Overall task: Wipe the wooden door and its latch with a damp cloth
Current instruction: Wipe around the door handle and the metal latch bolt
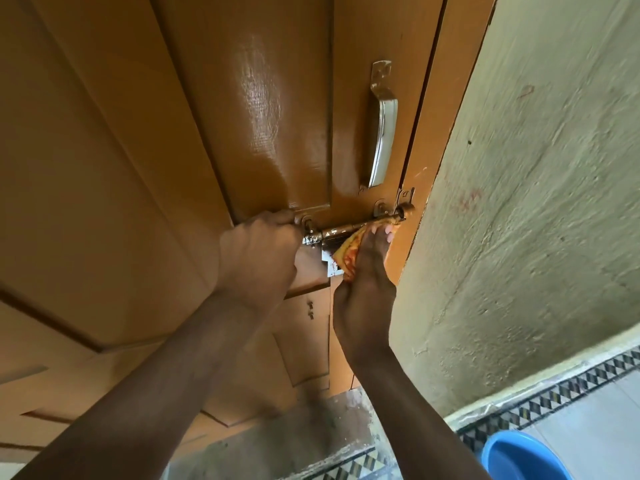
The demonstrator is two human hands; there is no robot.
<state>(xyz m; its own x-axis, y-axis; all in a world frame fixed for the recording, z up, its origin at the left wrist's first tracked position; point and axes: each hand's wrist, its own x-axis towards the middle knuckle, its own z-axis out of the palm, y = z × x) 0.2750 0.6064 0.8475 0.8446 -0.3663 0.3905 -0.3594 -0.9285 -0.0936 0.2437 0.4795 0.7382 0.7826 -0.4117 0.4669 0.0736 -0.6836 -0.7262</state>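
At centre frame, a person's right hand presses a damp orange cloth against the sliding latch of a wooden door, fingers closed on the fabric, while the left hand is clenched around the bolt's knob end. The cloth could snag on the bolt's brackets, or the bolt could slide and pinch skin. A metal pull handle sits just above; a blue basin stands at lower right, well apart.
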